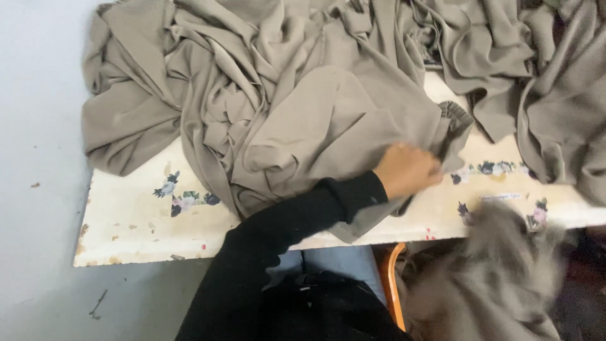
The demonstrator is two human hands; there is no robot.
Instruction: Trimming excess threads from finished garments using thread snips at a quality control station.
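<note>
item: taupe garment (pixel 328 120), heaped on the floral-print table (pixel 132 221) just beyond your fingers, likely soft, light, limp and slippery; your left hand (pixel 407 169) is closed, pinching a fold beside the gathered cuff (pixel 456 120), probably the firmest hold; right hand unseen.

1 head view, looking down, close

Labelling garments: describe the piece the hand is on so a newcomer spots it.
On the white floral-print table, find the taupe fabric heap. The left hand grips the smooth front piece; unlike its crumpled neighbours, it ends in a gathered elastic cuff.
</note>
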